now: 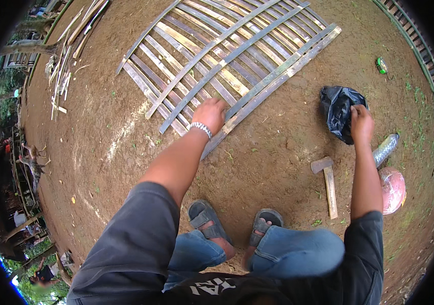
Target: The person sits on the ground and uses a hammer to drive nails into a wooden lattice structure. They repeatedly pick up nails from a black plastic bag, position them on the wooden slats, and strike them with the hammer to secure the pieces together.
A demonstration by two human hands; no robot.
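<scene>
A slatted panel of split bamboo strips [223, 62] lies on the ground ahead, two long strips crossing its many slats. My left hand [210, 116] is at the panel's near corner, fingers curled around a strip end; the fingertips are partly hidden. On the right, my right hand [362, 124] pinches the rim of a black plastic bag [336, 109], which stands open on the dirt; its contents cannot be made out. A hatchet [330, 188] with a wooden handle lies below the bag. Beside my right forearm is a clear plastic bottle [385, 149].
A round pinkish wrapped bundle [392, 190] sits right of my forearm. A small green-and-white object [381, 65] lies farther right. Loose bamboo strips [77, 38] are piled at the far left. A chicken [34, 161] stands at the left edge, and slatted fencing [415, 38] borders the right.
</scene>
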